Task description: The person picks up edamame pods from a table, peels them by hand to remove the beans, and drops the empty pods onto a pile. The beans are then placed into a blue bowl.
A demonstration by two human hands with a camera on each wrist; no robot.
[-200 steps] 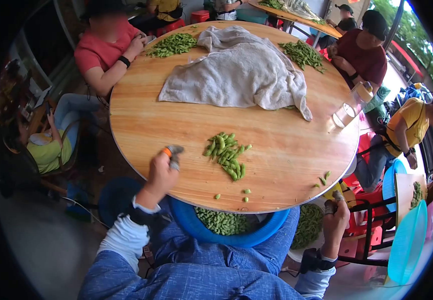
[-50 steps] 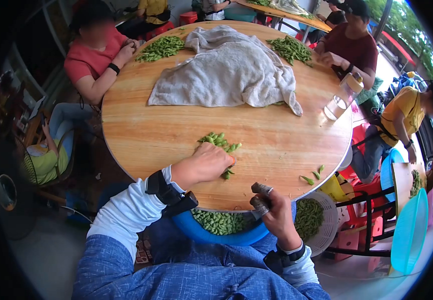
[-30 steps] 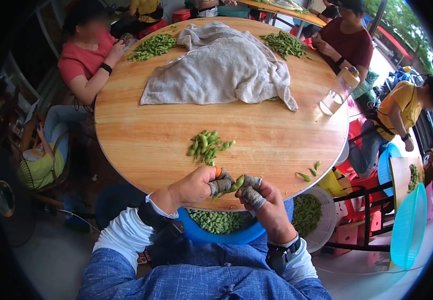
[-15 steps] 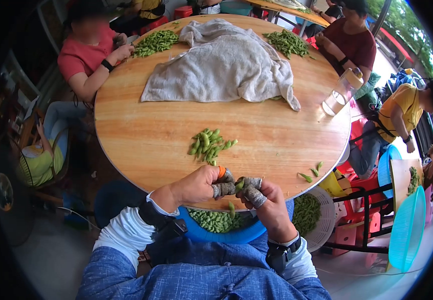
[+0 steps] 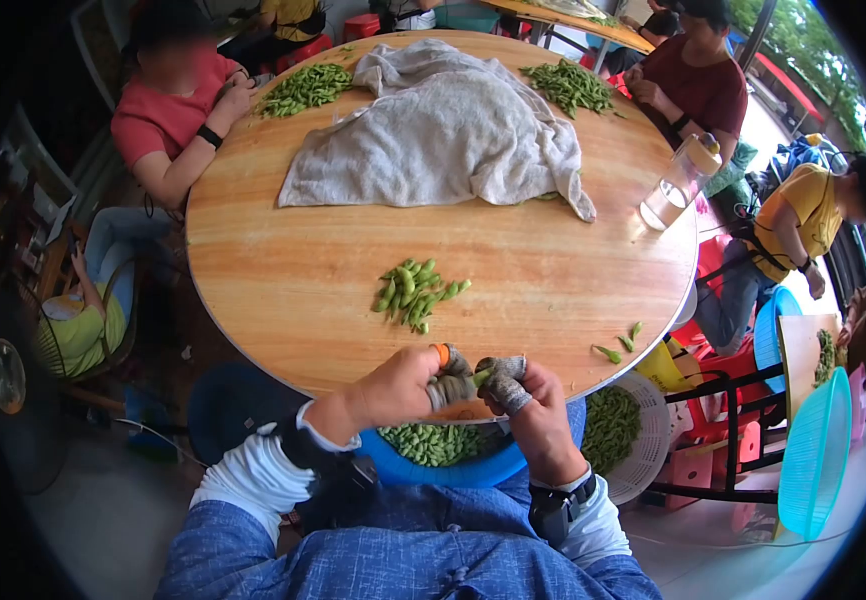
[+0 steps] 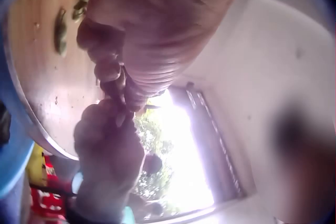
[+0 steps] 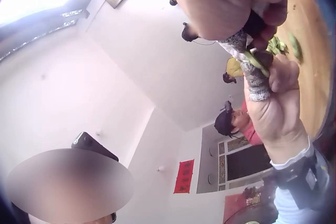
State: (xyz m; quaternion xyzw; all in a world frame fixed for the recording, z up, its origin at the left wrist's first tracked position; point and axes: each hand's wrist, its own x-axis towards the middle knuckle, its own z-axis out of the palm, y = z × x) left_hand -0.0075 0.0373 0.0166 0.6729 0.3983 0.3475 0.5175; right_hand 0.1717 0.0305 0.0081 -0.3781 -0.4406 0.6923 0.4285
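Observation:
Close together over the table's near edge, my left hand (image 5: 388, 388) and right hand (image 5: 541, 410) both pinch a green soybean pod (image 5: 481, 378). Grey wraps (image 7: 258, 83) cover finger and thumb tips, with an orange band on the left hand. In the right wrist view the pod (image 7: 256, 62) runs between the wrapped fingertips. The left wrist view is dim there, and fingers hide much of the pod. A small pile of soybean pods (image 5: 413, 290) lies just beyond my hands. Below them, a blue basin (image 5: 501, 470) in the lap holds shelled green beans (image 5: 433, 443).
A grey towel (image 5: 433, 140) covers the round table's (image 5: 303, 270) middle. Two pod heaps (image 5: 305, 90) lie at its far side. A clear bottle (image 5: 668, 200) stands at right, near a few loose pods (image 5: 609, 354). A white basket (image 5: 655, 440) of pods sits below right. Other people sit around.
My left hand reached into the pile, then brought a pod back to the right hand. Half a second ago a green piece showed below my fingers, above the basin; now it is gone from there.

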